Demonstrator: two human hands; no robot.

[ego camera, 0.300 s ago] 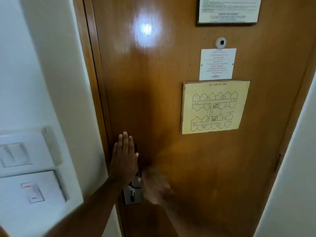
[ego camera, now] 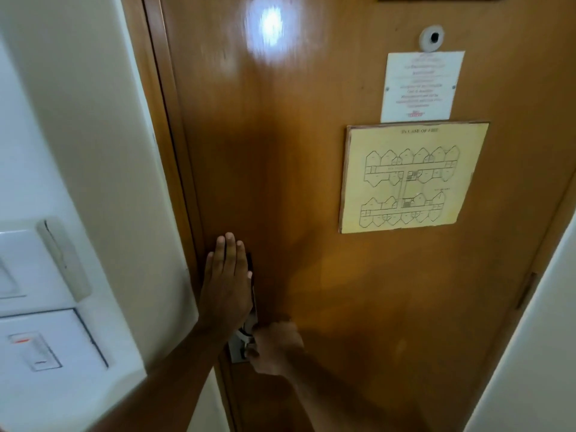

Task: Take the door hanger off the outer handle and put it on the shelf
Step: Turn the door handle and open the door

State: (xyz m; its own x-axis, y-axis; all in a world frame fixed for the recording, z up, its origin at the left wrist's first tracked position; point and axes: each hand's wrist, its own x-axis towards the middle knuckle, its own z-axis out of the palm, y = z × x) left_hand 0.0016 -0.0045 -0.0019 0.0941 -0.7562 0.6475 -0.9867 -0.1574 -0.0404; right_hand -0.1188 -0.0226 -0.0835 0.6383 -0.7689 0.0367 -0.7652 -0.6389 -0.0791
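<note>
A shut brown wooden door [ego camera: 311,213] fills the view, seen from inside the room. My left hand [ego camera: 226,285] lies flat on it near the latch edge, fingers together and pointing up, covering the top of the metal lock plate [ego camera: 238,350]. My right hand [ego camera: 276,347], blurred, is closed around the inner handle beside that plate. Neither the door hanger, the outer handle nor the shelf is in view.
A yellow fire plan [ego camera: 411,176] and a white notice [ego camera: 420,85] hang on the door under a peephole [ego camera: 431,37]. White switch panels [ego camera: 46,307] stick out from the wall on the left. A white wall [ego camera: 536,338] closes in at the right.
My right hand has moved left onto the inner handle and closed on it. The left hand stays flat on the door.
</note>
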